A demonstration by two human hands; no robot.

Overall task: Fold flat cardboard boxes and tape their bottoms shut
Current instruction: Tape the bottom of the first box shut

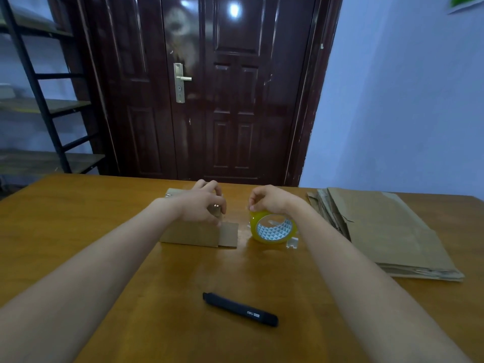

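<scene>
A small folded cardboard box (195, 233) stands on the wooden table (78, 231), one side flap sticking out to its right. My left hand (207, 203) rests on top of the box with fingers curled over its upper edge. A roll of clear yellowish tape (272, 228) stands on its edge just right of the box. My right hand (269, 200) grips the top of the roll. A strip of clear tape seems to run between the roll and the box, though it is hard to make out.
A stack of flat cardboard sheets (387, 231) lies at the right of the table. A black utility knife (240, 309) lies near the front middle. A small tape scrap (292, 243) sits beside the roll. A dark door and metal shelves (39, 106) stand behind.
</scene>
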